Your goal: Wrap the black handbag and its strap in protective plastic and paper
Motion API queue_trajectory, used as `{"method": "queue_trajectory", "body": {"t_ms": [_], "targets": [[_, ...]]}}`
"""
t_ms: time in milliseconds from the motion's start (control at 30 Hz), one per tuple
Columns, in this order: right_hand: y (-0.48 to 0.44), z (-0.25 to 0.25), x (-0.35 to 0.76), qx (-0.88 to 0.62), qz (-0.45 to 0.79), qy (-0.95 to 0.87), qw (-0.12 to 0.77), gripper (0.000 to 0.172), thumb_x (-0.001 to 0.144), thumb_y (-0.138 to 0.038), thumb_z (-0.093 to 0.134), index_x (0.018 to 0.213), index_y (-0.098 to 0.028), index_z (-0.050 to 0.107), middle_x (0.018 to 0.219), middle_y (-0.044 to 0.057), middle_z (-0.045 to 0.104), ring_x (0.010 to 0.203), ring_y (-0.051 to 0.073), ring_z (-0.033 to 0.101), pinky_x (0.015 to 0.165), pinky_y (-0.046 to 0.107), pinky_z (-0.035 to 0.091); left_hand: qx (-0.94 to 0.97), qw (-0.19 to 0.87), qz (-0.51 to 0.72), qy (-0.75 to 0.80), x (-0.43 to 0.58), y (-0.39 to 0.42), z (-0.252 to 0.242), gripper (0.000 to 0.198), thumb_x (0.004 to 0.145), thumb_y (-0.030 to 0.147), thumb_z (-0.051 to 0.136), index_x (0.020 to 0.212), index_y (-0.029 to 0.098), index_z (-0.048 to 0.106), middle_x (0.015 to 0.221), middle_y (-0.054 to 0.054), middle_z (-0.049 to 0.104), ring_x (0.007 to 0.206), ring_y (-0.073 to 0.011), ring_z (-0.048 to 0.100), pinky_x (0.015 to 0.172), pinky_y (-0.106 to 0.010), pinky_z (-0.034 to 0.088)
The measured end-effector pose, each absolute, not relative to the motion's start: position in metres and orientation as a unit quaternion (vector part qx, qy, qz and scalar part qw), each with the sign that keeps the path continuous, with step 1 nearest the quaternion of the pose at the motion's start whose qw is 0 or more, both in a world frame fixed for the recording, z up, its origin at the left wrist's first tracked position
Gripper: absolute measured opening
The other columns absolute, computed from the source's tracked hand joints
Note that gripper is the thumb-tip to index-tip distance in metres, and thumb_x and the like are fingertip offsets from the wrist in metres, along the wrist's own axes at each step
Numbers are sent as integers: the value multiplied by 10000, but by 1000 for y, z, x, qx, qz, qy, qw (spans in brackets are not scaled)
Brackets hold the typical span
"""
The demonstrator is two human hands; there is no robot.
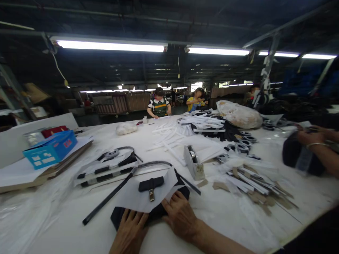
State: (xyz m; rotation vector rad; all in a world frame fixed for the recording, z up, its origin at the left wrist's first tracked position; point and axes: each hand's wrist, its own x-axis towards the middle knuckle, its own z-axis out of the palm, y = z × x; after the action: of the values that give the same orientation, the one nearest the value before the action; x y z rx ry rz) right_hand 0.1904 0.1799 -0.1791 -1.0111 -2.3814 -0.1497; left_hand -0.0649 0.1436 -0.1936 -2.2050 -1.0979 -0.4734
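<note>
Here, left hand (pixel 131 228) and right hand (pixel 181 216) touch black fabric (pixel 116 215).

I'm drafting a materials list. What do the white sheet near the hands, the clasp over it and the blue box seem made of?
White sheet: matte, perhaps paper or thin plastic; its edge curls. Clasp: likely polished metal, from its glints. Blue box: apparently printed cardboard, given flat panels and graphics.

Left hand (pixel 131 227) lies flat, fingertips at the lower edge of a white sheet (pixel 129 194) over a black bag (pixel 116 216). Right hand (pixel 181 216), fingers bent, touches the sheet's right side. A black tab (pixel 145 185) with metal clasp (pixel 151 195) rests on the sheet. Tape dispenser (pixel 194 167) stands beyond, on the bench (pixel 66 229).
</note>
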Motion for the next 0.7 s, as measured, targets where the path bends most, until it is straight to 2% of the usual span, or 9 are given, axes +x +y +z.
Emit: {"method": "queue_trajectory", "body": {"t_ms": [167, 233, 333, 433, 500, 567, 633, 700], "targets": [[167, -175, 191, -381, 24, -891, 247, 718, 795, -399, 732, 1424, -194, 454, 1341, 146, 604, 1305, 317, 485, 1152, 510, 294, -825, 334, -144, -432, -52, 129, -184, 645, 769, 165, 603, 1380, 334, 487, 1287, -17, 646, 1107, -287, 591, 972, -457, 394], [161, -165, 201, -360, 55, -896, 255, 638, 836, -359, 677, 1420, -207, 468, 1354, 131, 599, 1303, 294, 496, 1157, 498, 302, -824, 327, -149, -438, -49, 127, -180, 667, 766, 152, 607, 1390, 349, 475, 1298, -15, 639, 1111, -283, 587, 973, -450, 389], [153, -148, 228, -346, 133, -866, 336, 393, 940, -292, 489, 1317, -237, 581, 1283, 97, 655, 1229, 249, 574, 1105, 452, 399, -828, 299, -176, -441, -46, 128, -179, 625, 792, 160, 601, 1373, 361, 489, 1246, -2, 667, 1102, -264, 594, 979, -430, 382], [158, -140, 267, -442, 275, -748, 411, 376, 972, -350, 395, 1215, -219, 650, 1080, 97, 734, 976, 225, 703, 880, 373, 565, -824, 280, -193, -453, -45, 130, -182, 604, 810, 117, 565, 1359, 361, 501, 1180, -1, 696, 1075, -253, 612, 987, -435, 382], [169, -140, 295, -537, 350, -677, 363, 404, 959, -320, 369, 1211, -174, 649, 968, 96, 747, 761, 200, 727, 668, 318, 594, -820, 282, -191, -460, -44, 130, -184, 659, 790, 44, 522, 1369, 357, 491, 1191, -5, 693, 1077, -243, 615, 990, -428, 393], [180, -143, 316, -609, 357, -662, 252, 412, 901, -195, 370, 1170, -137, 676, 836, 82, 752, 616, 168, 701, 526, 246, 542, -819, 291, -192, -455, -43, 130, -187, 717, 753, -13, 484, 1375, 343, 485, 1196, -6, 692, 1068, -224, 623, 980, -403, 418], [190, -143, 326, -635, 330, -681, 159, 409, 817, -108, 412, 1066, -146, 735, 689, 51, 738, 544, 147, 668, 464, 193, 477, -817, 295, -201, -453, -42, 131, -192, 725, 736, -27, 470, 1373, 318, 493, 1178, -16, 699, 1056, -215, 632, 968, -385, 442], [197, -135, 324, -623, 314, -706, 125, 368, 761, -89, 470, 936, -183, 780, 641, 30, 731, 508, 139, 649, 425, 168, 431, -806, 295, -224, -460, -40, 134, -200, 753, 742, -22, 469, 1413, 321, 451, 1123, -23, 717, 1021, -219, 650, 957, -389, 464]]}}
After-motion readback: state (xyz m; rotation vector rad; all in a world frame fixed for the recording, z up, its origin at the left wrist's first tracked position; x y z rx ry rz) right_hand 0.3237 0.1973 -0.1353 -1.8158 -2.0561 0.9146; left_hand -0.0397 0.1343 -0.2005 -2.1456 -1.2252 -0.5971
